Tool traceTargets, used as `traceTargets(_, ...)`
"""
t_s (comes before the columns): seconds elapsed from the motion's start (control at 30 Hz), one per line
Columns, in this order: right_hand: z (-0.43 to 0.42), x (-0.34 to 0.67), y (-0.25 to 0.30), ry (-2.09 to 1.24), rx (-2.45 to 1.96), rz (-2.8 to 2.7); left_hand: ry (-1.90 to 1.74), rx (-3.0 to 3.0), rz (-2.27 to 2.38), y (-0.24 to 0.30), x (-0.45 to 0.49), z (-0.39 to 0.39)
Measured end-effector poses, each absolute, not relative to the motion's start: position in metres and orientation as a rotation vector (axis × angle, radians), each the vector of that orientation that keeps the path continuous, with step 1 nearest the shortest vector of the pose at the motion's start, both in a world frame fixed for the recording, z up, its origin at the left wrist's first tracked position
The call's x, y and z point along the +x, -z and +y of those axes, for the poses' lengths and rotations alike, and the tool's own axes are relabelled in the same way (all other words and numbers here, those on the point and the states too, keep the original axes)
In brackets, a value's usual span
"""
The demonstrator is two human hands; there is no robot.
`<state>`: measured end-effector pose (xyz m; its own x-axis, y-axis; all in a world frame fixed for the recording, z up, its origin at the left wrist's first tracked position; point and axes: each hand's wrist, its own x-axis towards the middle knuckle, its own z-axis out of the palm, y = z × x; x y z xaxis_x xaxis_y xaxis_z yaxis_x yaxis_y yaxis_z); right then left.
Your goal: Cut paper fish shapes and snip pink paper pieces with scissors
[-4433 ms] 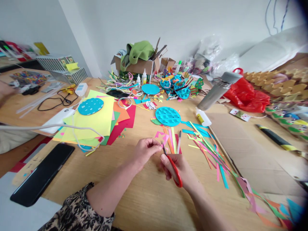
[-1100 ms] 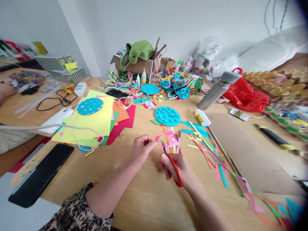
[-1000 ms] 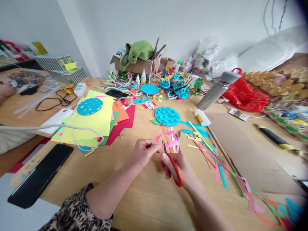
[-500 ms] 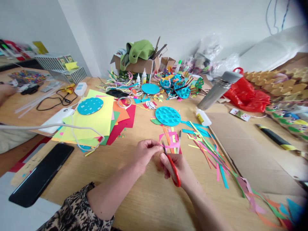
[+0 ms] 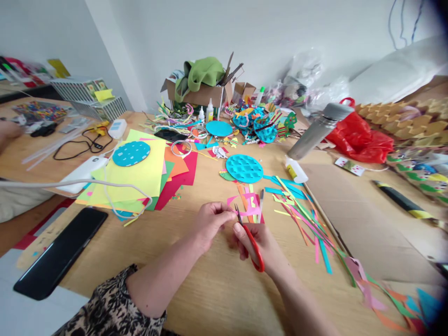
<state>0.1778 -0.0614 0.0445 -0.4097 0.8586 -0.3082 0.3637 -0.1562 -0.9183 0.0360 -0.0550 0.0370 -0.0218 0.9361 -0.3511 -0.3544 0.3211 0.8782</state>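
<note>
My right hand (image 5: 261, 245) grips red-handled scissors (image 5: 252, 245), their short blades pointing up and away at the pink paper. My left hand (image 5: 210, 221) pinches a small pink paper piece (image 5: 245, 207) between thumb and fingertips, right at the blade tips. Both hands hover just over the wooden table (image 5: 210, 289). Beyond the scissors lie loose paper strips (image 5: 301, 214) in pink, green, blue and orange, and a pen (image 5: 260, 199). A woven blue paper disc (image 5: 244, 168) rests farther back.
A stack of coloured sheets (image 5: 140, 177) with another blue disc (image 5: 131, 153) lies left. A black phone (image 5: 59, 252) sits near the left edge. A glue stick (image 5: 296, 169), a metal bottle (image 5: 317, 130), a red bag (image 5: 360, 135) and cardboard (image 5: 367, 219) occupy the right. Another person's hand (image 5: 7, 133) shows far left.
The pink paper has shifted a little at the blades as my left hand re-pinched it. My right hand with the scissors stayed almost in place.
</note>
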Motion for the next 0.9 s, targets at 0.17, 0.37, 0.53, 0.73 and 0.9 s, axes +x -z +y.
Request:
traceTargets(0.17, -0.0611, 0.1779, -0.0429, -1.604, -1.386, -1.673, -1.131, 0.663, 1.13, -0.0363, 0.0353, -0.0549)
traceTargets(0.37, -0.0608, 0.1774, -0.0428, -1.598, -1.382, -1.699, -1.139, 0.659, 1.107, -0.0379, 0.0349, -0.0552)
traceTargets(0.53, -0.0606, 0.178, -0.0442, -1.57, -1.368, -1.728, -1.135, 0.644, 1.086, -0.0389, 0.0344, -0.0547)
traceTargets(0.73, -0.06, 0.1796, -0.0447, -1.607, -1.329, -1.717, -1.1, 0.666, 1.091, -0.0366, 0.0321, -0.0535)
traceTargets(0.9, -0.0596, 0.1804, -0.0438, -1.617, -1.31, -1.729, -1.091, 0.668, 1.104, -0.0371, 0.0304, -0.0526)
